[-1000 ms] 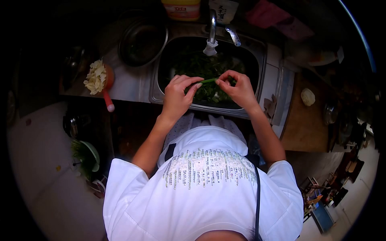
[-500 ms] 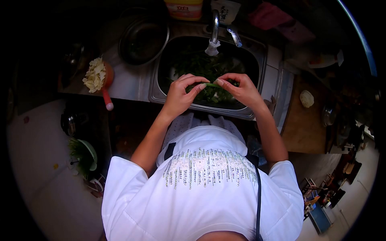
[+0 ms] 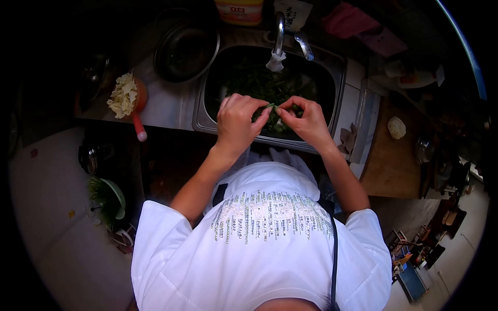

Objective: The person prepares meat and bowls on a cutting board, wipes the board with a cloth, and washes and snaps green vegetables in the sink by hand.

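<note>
Both of my hands are raised over the near part of the metal sink (image 3: 199,115). A small piece of green stem (image 3: 272,106) is pinched between them. My left hand (image 3: 237,115) grips it with thumb and forefinger, the other fingers curled. My right hand (image 3: 305,119) pinches its other side, fingertips nearly touching those of the left. Below them, a mass of dark leafy greens (image 3: 259,78) fills much of the basin; shadow and my hands hide part of it.
The faucet (image 3: 279,36) with a white cloth on its spout hangs over the sink. Left of it stand a metal basin (image 3: 187,52) and an orange ladle (image 3: 138,122) holding pale cabbage leaves (image 3: 123,96). Rightward, a cut cabbage piece (image 3: 396,127) lies on a wooden board (image 3: 389,166).
My hands have drawn closer together, and the green stem between them now shows as a shorter, bent piece. My right hand has shifted slightly left.
</note>
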Demonstrator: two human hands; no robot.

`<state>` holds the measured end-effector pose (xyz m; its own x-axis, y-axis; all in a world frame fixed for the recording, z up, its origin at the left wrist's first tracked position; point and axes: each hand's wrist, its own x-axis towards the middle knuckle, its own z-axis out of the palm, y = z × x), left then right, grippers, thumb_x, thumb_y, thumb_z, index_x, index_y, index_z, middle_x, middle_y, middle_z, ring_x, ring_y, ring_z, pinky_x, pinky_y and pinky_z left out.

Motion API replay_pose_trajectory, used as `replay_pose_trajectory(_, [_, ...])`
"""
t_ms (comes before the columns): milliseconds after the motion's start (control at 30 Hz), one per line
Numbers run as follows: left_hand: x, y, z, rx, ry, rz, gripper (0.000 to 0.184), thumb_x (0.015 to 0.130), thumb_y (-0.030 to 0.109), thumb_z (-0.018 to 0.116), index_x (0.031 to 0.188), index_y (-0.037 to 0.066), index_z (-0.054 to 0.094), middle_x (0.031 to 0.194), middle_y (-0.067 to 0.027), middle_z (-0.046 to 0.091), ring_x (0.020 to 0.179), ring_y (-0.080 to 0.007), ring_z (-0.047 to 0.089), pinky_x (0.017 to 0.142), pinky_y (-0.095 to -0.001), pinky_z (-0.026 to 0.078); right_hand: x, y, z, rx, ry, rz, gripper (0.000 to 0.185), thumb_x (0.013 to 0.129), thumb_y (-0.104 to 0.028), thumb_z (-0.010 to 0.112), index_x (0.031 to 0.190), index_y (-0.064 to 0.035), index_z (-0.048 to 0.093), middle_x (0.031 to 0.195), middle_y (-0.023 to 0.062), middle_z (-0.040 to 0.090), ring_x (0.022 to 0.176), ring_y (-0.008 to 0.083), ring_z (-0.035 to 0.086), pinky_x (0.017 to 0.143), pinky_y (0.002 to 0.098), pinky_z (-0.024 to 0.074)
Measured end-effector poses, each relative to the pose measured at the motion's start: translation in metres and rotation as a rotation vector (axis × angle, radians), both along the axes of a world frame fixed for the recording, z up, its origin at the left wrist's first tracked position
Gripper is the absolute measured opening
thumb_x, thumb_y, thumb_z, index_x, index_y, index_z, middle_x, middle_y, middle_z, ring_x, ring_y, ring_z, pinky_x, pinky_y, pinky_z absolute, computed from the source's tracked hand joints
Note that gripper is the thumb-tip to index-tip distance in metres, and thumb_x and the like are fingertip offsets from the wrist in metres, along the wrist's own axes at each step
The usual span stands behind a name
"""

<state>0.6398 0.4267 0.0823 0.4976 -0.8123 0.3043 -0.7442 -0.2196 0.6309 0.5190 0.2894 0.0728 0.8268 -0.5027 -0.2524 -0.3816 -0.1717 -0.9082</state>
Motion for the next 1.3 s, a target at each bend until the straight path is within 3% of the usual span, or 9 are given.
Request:
replay_pose_trajectory(133, [-0.01,-0.006,-0.005,-0.074,0.024,0.124,0.012,0.074,0.01,0.068,0.085,0.005,0.067,0.076,-0.0088,0.064,0.073,-0.0266,0.058,0.067,-0.0347,0.045,0.002,0.009,-0.007,0.093,-0.126,-0.118,0.015,0.079,-0.015,0.066,0.08,-0.0007,0.061,0.062,-0.0017,0.052,0.057,0.0039,0.044,0.05,0.0207,0.0353])
replay_pose_trajectory(233, [-0.011,-0.005,-0.007,-0.062,0.178,0.124,0.012,0.076,0.01,0.067,0.086,0.004,0.067,0.081,-0.0105,0.065,0.074,-0.0274,0.061,0.067,-0.0337,0.047,0.001,0.005,-0.01,0.374,-0.175,-0.188,0.015,0.082,-0.017,0.065,0.086,-0.0039,0.058,0.066,-0.0033,0.051,0.057,0.0018,0.042,0.048,0.0181,0.0319])
replay_pose_trajectory(300, [-0.012,-0.004,-0.008,-0.044,0.264,0.128,0.014,0.077,0.01,0.067,0.088,0.003,0.067,0.082,-0.0107,0.066,0.075,-0.025,0.062,0.067,-0.0313,0.048,0.0,0.001,-0.002,0.761,-0.088,-0.307,0.015,0.083,-0.016,0.064,0.09,-0.0071,0.054,0.066,-0.0038,0.047,0.053,0.0007,0.036,0.046,0.0176,0.0266])
replay_pose_trajectory(400, [-0.012,-0.001,-0.009,0.001,0.458,0.133,0.016,0.078,0.01,0.067,0.091,0.001,0.066,0.084,-0.0104,0.067,0.076,-0.0189,0.064,0.068,-0.0269,0.048,-0.003,-0.008,-0.009,0.932,-0.244,-0.404,0.015,0.084,-0.015,0.062,0.092,-0.0081,0.051,0.065,-0.0042,0.044,0.05,0.001,0.033,0.044,0.0186,0.0228])
replay_pose_trajectory(533, [-0.011,0.003,-0.009,0.0,0.639,0.128,0.017,0.081,0.01,0.066,0.094,0.0,0.066,0.084,-0.0081,0.067,0.079,-0.0107,0.062,0.069,-0.0229,0.047,-0.011,-0.031,-0.004,0.898,-0.372,-0.53,0.011,0.086,-0.014,0.059,0.092,-0.0089,0.051,0.065,-0.0028,0.043,0.048,0.0036,0.029,0.045,0.0195,0.0239])
replay_pose_trajectory(800, [-0.008,0.006,-0.009,-0.028,0.848,0.056,0.019,0.085,0.01,0.062,0.098,-0.003,0.06,0.089,-0.007,0.066,0.085,-0.011,0.062,0.075,-0.0225,0.047,-0.017,-0.029,-0.001,0.901,-0.249,-0.344,0.013,0.086,-0.016,0.06,0.095,-0.0083,0.053,0.066,-0.0046,0.042,0.05,0.0021,0.031,0.045,0.0182,0.0232])
replay_pose_trajectory(933, [-0.006,0.007,-0.008,-0.045,0.926,0.022,0.017,0.086,0.009,0.061,0.099,-0.002,0.059,0.092,-0.0078,0.066,0.087,-0.0116,0.062,0.077,-0.0221,0.047,-0.009,-0.015,0.006,0.633,-0.102,-0.162,0.015,0.085,-0.014,0.063,0.097,-0.0058,0.059,0.074,-0.0056,0.05,0.059,0.0002,0.038,0.052,0.0171,0.0306])
replay_pose_trajectory(1000, [-0.006,0.007,-0.005,-0.048,0.937,0.02,0.017,0.086,0.009,0.061,0.099,-0.002,0.059,0.092,-0.0076,0.066,0.087,-0.0114,0.062,0.077,-0.0221,0.047,-0.003,-0.008,-0.002,0.198,-0.297,-0.076,0.014,0.081,-0.011,0.066,0.093,-0.0034,0.064,0.073,-0.0059,0.051,0.059,0.0012,0.042,0.05,0.0176,0.0326])
replay_pose_trajectory(1300, [-0.007,0.008,0.001,-0.007,0.922,0.016,0.018,0.085,0.008,0.062,0.099,-0.002,0.059,0.089,-0.0059,0.066,0.084,-0.0094,0.062,0.074,-0.0212,0.047,-0.001,0.003,0.013,0.048,-0.2,0.011,0.014,0.078,-0.007,0.065,0.09,-0.0006,0.062,0.056,-0.0018,0.045,0.053,0.0038,0.039,0.048,0.021,0.0331])
